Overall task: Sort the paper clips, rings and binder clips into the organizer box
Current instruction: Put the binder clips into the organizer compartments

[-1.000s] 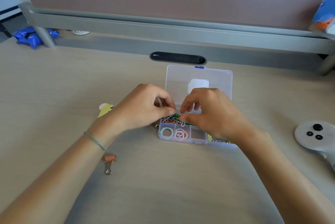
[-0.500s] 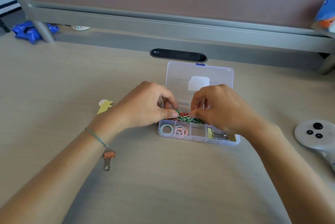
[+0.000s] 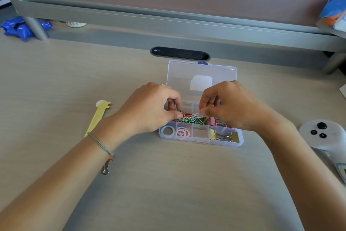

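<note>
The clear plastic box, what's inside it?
The clear plastic organizer box holds pastel rings, a tangle of coloured paper clips and pink and yellow binder clips. Both hands cover the back compartments.

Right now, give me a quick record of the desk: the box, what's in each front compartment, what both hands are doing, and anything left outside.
box: clear organizer box, lid open, on desk
front left compartments: blue ring; pink rings
front middle compartment: looks empty
front right compartment: yellow binder clips
centre: colored paper clips piled
left hand: pinches the paper clips
right hand: fingers curled at the pile; grasp unclear
outside box: orange binder clip, yellow bookmark
</note>
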Demonstrator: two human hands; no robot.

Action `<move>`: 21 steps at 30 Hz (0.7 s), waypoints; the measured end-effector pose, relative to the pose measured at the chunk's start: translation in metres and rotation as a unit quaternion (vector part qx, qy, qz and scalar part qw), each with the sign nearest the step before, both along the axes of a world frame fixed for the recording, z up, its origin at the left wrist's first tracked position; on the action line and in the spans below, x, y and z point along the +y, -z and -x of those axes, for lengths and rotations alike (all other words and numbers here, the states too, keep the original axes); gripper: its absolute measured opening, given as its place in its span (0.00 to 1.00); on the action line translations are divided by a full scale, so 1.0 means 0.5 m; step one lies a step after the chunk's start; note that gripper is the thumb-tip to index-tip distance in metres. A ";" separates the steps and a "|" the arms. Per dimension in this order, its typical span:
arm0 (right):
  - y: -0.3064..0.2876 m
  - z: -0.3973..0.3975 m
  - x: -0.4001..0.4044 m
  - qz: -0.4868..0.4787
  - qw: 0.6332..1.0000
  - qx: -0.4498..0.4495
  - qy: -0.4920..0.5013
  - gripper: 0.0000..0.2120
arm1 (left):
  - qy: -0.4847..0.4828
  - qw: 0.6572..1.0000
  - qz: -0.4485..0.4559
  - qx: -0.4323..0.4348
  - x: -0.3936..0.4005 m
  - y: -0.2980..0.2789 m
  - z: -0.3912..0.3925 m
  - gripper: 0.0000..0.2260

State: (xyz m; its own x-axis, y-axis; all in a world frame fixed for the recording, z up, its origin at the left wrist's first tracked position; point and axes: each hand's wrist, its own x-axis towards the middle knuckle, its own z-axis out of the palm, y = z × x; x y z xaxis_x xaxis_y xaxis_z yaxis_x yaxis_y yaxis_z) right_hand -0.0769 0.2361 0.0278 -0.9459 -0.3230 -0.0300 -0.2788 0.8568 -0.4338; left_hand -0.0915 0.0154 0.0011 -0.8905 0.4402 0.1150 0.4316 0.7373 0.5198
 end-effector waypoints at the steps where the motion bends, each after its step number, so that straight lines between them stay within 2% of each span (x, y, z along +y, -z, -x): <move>1: -0.005 0.000 0.006 0.002 1.000 0.003 0.005 0.03 | 0.000 1.000 0.002 -0.001 0.000 -0.001 0.000 0.04; 6: -0.006 -0.001 0.009 -0.010 0.999 -0.032 -0.004 0.03 | 0.008 1.000 0.019 0.004 0.004 -0.006 -0.005 0.05; 10: 0.006 0.002 0.001 -0.022 0.999 -0.025 0.002 0.03 | 0.006 0.999 0.037 0.011 0.009 -0.007 -0.010 0.06; 18: 0.018 0.000 -0.020 -0.021 0.999 0.006 0.024 0.10 | -0.007 1.000 -0.009 -0.016 0.012 -0.006 -0.010 0.04; 21: 0.018 -0.001 -0.019 -0.007 1.000 0.015 0.026 0.08 | 0.003 1.000 -0.016 -0.024 0.010 -0.008 -0.010 0.04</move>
State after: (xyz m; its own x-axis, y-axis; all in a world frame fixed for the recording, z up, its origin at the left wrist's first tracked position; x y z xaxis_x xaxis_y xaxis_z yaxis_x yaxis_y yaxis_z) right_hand -0.0764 0.2263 0.0189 -0.9621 -0.2726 -0.0060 -0.2456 0.8762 -0.4147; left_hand -0.0864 0.0205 0.0050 -0.8922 0.4432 0.0872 0.4112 0.7171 0.5628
